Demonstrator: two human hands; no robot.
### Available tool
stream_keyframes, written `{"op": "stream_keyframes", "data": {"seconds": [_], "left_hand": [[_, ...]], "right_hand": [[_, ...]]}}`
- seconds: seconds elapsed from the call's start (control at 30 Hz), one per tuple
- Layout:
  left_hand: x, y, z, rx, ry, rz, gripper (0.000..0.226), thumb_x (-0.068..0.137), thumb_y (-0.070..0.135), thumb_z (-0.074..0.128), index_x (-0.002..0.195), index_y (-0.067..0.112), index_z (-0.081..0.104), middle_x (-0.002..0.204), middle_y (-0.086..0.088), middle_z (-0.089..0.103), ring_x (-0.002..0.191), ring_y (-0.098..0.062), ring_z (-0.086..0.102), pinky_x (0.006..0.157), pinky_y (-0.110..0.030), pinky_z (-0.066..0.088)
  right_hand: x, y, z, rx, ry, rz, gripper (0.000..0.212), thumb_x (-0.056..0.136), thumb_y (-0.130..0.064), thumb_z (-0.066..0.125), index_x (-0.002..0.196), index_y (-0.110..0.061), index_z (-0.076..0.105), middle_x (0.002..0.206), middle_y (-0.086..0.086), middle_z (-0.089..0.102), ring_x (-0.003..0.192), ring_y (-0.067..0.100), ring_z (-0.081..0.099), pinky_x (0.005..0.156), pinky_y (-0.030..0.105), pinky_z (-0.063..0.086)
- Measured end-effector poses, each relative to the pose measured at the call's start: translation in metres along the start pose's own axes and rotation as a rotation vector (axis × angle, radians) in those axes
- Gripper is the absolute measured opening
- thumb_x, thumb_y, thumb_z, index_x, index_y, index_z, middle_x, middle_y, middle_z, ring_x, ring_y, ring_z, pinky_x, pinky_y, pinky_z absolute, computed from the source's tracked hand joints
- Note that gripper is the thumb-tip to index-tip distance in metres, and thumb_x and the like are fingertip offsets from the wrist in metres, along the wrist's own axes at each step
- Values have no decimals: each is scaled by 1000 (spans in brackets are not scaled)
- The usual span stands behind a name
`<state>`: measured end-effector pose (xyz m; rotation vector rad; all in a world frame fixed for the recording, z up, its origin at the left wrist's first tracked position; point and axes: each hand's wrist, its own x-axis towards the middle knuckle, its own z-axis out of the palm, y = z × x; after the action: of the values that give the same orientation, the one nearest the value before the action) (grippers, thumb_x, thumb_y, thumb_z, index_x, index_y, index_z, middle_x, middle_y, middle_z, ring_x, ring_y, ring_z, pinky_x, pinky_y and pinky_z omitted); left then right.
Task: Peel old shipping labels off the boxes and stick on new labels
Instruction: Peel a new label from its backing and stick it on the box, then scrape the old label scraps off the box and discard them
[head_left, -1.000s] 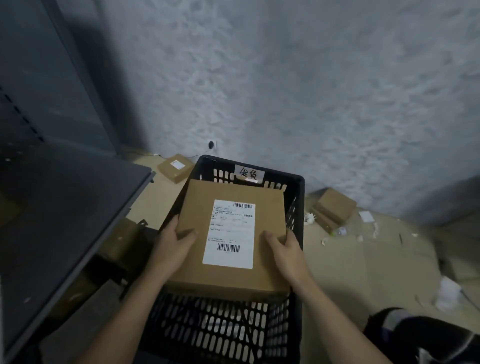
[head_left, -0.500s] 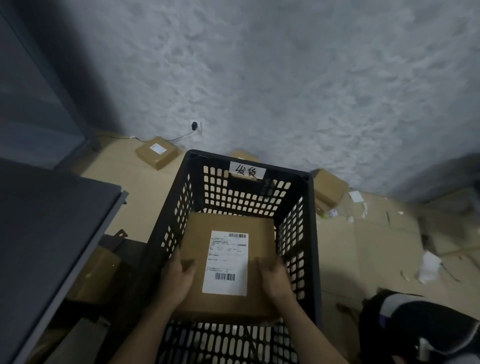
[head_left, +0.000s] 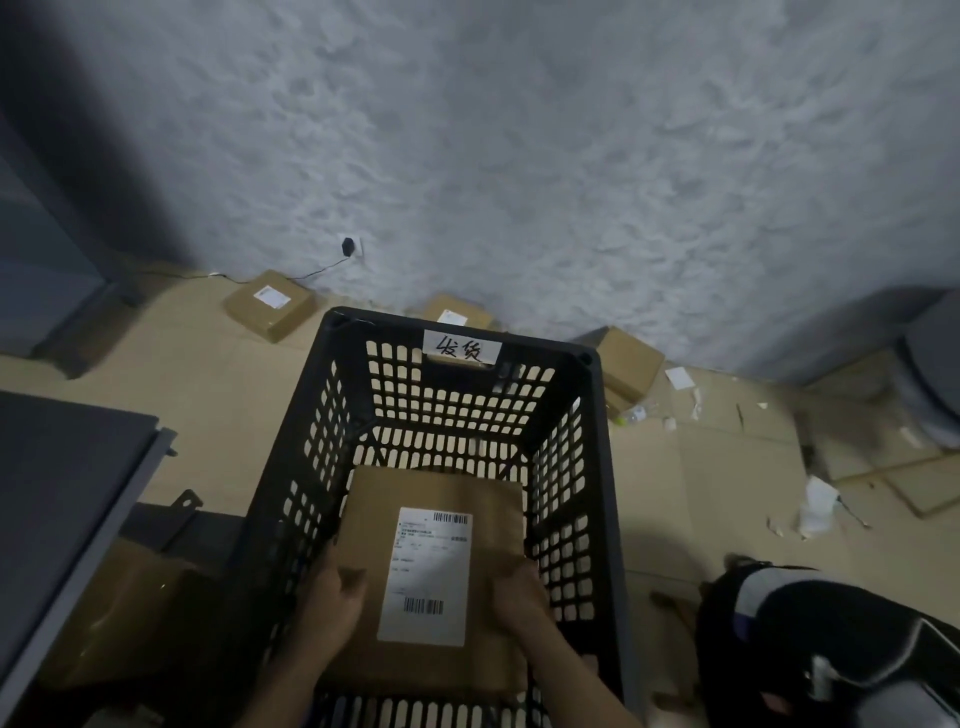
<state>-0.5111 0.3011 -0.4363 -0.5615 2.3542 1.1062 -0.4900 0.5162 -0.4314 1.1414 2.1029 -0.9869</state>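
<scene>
While the left hand (head_left: 332, 597) and right hand (head_left: 519, 592) grasp a labelled box (head_left: 431, 571) low inside the black crate (head_left: 597, 467), flattened cardboard floor (head_left: 218, 395) spreads around, loose boxes (head_left: 270, 305) at twelve o'clock under a rough grey wall (head_left: 519, 156).

Flattened cardboard covers the floor (head_left: 218, 384); a black crate (head_left: 605, 467), small boxes (head_left: 270, 304) and paper scraps (head_left: 818, 504) lie on it.

A flat brown cardboard box (head_left: 434, 571) lies low inside the black slotted crate (head_left: 597, 467), its white barcoded shipping label (head_left: 426, 574) facing up.
</scene>
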Motion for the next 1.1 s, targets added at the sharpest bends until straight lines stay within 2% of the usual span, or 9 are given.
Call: {"op": "stream_keyframes", "data": {"seconds": [0.2, 0.33, 0.5, 0.6, 0.7, 0.8, 0.87, 1.0, 1.1], "left_hand": [[5, -13, -2, 44, -52, -3, 68, 93, 17, 61, 153, 21, 29, 134, -8, 53, 122, -26, 54, 100, -49, 48], [-3, -2, -6, 69, -25, 64, 59, 92, 14, 61, 146, 23, 38, 120, 2, 56, 108, -15, 57, 93, -40, 52], [-22, 33, -18, 102, -22, 141, 34, 95, 20, 58, 128, 25, 53, 113, 4, 60, 87, -7, 62, 78, -31, 57], [-45, 58, -37, 127, -8, 225, 41, 99, 24, 54, 139, 24, 49, 126, 0, 61, 87, -6, 65, 69, -22, 53], [-87, 82, -62, 171, 103, 332, 42, 100, 28, 52, 141, 23, 51, 136, 2, 57, 113, -9, 59, 88, -24, 49], [-142, 97, -86, 195, 291, 432, 31, 100, 29, 52, 130, 27, 58, 118, 11, 61, 105, -5, 59, 82, -19, 48], [-185, 102, -103, 187, 455, 466, 31, 101, 31, 49, 131, 27, 57, 121, 13, 60, 109, -4, 57, 86, -20, 47], [-271, 89, -135, 159, 759, 458, 34, 102, 33, 45, 132, 27, 58, 125, 13, 60, 109, -4, 56, 90, -27, 49], [-331, 58, -154, 124, 898, 429, 31, 100, 34, 46, 126, 28, 61, 119, 13, 62, 106, -4, 55, 87, -29, 50]], "right_hand": [[-2, 8, 7, -50, -5, -23, 31, 100, -20, 44, 129, -9, 48, 126, 12, 59, 115, 27, 59, 97, 38, 50], [4, 8, 5, -41, 13, -67, 35, 92, -33, 53, 122, -16, 53, 115, 9, 64, 102, 25, 63, 89, 40, 54], [-32, -21, -33, -99, 6, -410, 18, 99, -28, 51, 103, -16, 64, 98, 0, 70, 84, 14, 66, 64, 22, 53], [-59, -41, -61, -131, 61, -565, 22, 100, -26, 48, 109, -12, 64, 100, 2, 69, 86, 16, 65, 66, 22, 53], [-96, -65, -84, -192, 101, -778, 26, 98, -29, 52, 119, -18, 62, 104, 0, 69, 87, 13, 67, 75, 33, 59], [-146, -84, -103, -276, 207, -1058, 37, 98, -37, 53, 132, -22, 58, 127, -2, 63, 108, 13, 63, 88, 33, 56], [-183, -95, -110, -308, 243, -1262, 41, 98, -37, 53, 135, -21, 56, 132, -1, 61, 112, 13, 61, 91, 29, 53], [-261, -106, -113, -338, 121, -1601, 38, 97, -39, 52, 131, -23, 60, 125, -6, 63, 100, 6, 61, 80, 17, 45], [-320, -104, -97, -299, -28, -1777, 40, 94, -44, 50, 127, -25, 63, 121, -9, 64, 105, 8, 60, 87, 25, 50]]}}
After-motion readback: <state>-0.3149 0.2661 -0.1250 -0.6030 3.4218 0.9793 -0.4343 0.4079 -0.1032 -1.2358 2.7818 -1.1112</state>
